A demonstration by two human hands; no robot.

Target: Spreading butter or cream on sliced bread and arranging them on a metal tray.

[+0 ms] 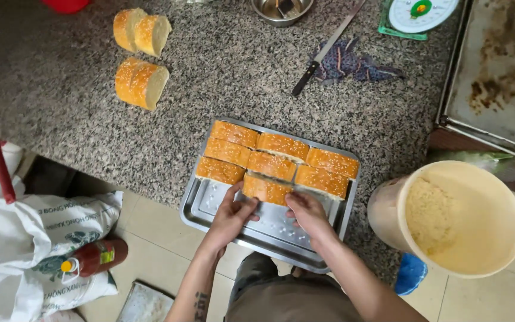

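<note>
A golden, sesame-topped slab of bread lies crosswise at the near edge of the rows on a rectangular steel tray, its long axis running left to right. The left hand and right hand pinch its ends from just below, equally close. The tray overhangs a speckled granite counter above a tiled floor.

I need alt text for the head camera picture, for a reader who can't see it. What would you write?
Seen from above, a person's left hand and right hand touch a sesame-topped bread piece on a metal tray holding rows of similar pieces. The tray sits at the edge of a granite counter, with more bread, a knife and a bucket of crumbs nearby.
</note>
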